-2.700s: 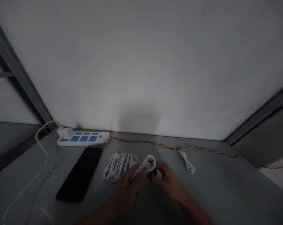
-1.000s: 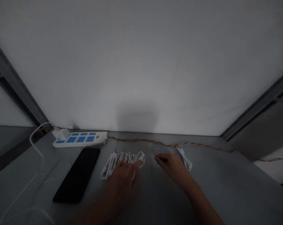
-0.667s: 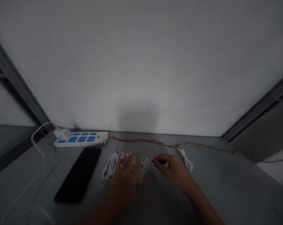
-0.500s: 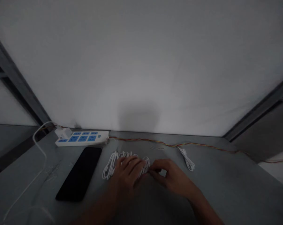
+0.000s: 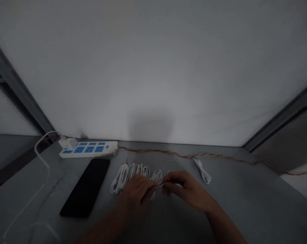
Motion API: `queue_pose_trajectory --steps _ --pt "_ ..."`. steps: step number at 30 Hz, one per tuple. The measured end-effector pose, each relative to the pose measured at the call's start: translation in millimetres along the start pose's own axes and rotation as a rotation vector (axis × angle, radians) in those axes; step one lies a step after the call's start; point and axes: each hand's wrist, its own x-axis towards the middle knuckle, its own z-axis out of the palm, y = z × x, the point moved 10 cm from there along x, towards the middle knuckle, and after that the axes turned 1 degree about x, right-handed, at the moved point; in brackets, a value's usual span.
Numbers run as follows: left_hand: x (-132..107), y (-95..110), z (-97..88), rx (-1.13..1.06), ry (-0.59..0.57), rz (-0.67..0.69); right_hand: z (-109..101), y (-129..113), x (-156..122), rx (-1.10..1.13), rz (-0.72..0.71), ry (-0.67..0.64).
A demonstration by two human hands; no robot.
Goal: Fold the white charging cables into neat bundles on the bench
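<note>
Left hand and right hand pinch a thin white strand between their fingertips.
The coiled white cable, lifted between them moments earlier, now lies on the counter under and beyond their fingertips, near other coils.
</note>
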Motion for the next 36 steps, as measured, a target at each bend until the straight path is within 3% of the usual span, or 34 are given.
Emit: queue_pose_trajectory --steps 9,18,25,36 --pt "-5.4 -10.2 7.9 -0.03 -0.055 -0.098 0.6 -1.0 -0.4 0.06 -0.016 -0.007" --pt "-3.6 -2.1 3.4 -0.083 0.015 -0.055 0.1 -6.8 -1.1 0.018 -0.047 0.02" --pt "-2.3 -1.5 4.9 -0.128 -0.027 -0.09 -1.8 -8.5 -2.0 -0.023 -0.05 0.06" --pt "-7.7 5.7 7.0 0.015 -0.001 0.046 -5.0 -9.8 -3.5 -0.194 -0.048 0.14"
